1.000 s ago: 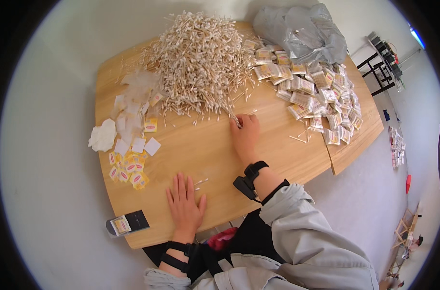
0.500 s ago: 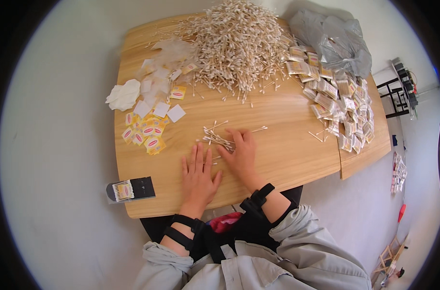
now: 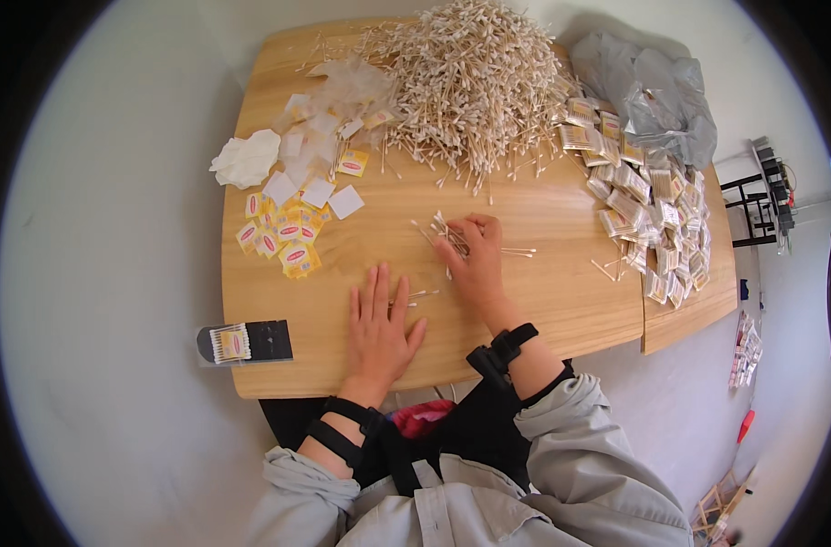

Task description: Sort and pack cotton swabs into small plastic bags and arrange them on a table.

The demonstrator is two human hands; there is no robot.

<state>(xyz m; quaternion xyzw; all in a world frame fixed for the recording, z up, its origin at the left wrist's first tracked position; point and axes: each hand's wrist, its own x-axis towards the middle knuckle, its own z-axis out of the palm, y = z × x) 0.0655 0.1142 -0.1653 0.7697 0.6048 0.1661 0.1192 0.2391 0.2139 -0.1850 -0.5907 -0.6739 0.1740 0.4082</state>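
Note:
My left hand [image 3: 379, 330] lies flat on the table with its fingers stretched out and nothing in it. Beside its index finger are a few loose cotton swabs [image 3: 422, 294]. Farther right, my right hand [image 3: 476, 263] has its thumb and fingers bent around a small bunch of cotton swabs [image 3: 440, 228], whose tips stick out to the left. A couple of swabs [image 3: 521, 252] lie on the wood just right of that hand. The right fingertips are partly hidden among the swabs.
A big heap of cotton swabs [image 3: 479, 87] covers the far middle of the table [image 3: 552, 305]. Packed swab bundles [image 3: 657, 214] and a grey plastic bag [image 3: 648, 91] are at the right. Yellow-and-white cards [image 3: 292, 232] and a white crumpled sheet [image 3: 245, 159] lie left. A black holder [image 3: 270, 341] juts over the left edge.
My right hand has moved a little right and away from me, and the bunch of swabs has shifted with it. My left hand stays flat. The whole view has shifted slightly.

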